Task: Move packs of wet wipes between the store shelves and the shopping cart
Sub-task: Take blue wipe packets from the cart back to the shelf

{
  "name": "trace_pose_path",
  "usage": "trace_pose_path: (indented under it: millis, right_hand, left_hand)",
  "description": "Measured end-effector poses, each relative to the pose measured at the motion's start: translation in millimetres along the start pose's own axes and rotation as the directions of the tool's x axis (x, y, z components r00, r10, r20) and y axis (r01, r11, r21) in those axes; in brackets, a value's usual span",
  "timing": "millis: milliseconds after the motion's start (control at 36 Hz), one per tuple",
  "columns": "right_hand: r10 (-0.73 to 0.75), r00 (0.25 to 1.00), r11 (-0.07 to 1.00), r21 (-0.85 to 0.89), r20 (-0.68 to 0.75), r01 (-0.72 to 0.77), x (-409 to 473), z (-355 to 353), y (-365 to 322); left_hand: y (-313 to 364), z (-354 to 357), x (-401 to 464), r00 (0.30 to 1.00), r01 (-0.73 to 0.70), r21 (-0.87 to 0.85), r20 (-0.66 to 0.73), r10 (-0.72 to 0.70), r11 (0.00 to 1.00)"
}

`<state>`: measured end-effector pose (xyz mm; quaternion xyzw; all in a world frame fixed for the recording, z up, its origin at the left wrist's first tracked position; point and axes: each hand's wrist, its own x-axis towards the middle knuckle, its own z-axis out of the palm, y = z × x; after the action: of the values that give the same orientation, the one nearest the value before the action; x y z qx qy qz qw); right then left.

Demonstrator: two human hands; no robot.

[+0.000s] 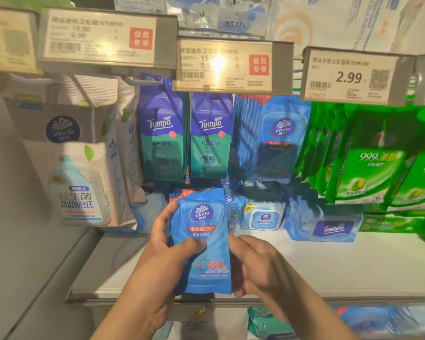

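I hold a blue Vinda wet wipes pack (204,241) upright in front of the shelf (329,268). My left hand (167,241) grips its left edge, thumb across the front. On the other side, my right hand (253,263) curls round the lower right edge. Behind the front pack I see the tops of more packs of the same kind. Above and to the right, a row of matching blue Vinda packs (277,138) hangs from a hook.
Two purple-green Tempo packs (187,136) hang at centre, green packs (368,155) at right, large white Vinda packs (84,153) at left. Blue Tempo packs (329,224) and a lidded pack (263,217) lie on the white shelf. Price tags (223,65) jut out above.
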<state>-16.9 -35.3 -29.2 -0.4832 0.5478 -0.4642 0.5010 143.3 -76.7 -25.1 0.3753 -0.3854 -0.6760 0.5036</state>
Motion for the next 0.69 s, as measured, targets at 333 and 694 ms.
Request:
trace_pose_path:
  millis: [333,694]
  right_hand:
    - [-0.042,0.997,0.997,0.073,0.068,0.037,-1.0,-3.9,11.7]
    - [0.028,1.0,0.998,0.055,0.012,-0.029,-1.9,-10.0,15.0]
  left_hand:
    - [-5.0,1.4,4.0,0.999,-0.038,-0.033,-0.009,0.038,0.999]
    - [-9.0,6.4,7.5,0.996,-0.087,0.089,-0.004,0.087,0.992]
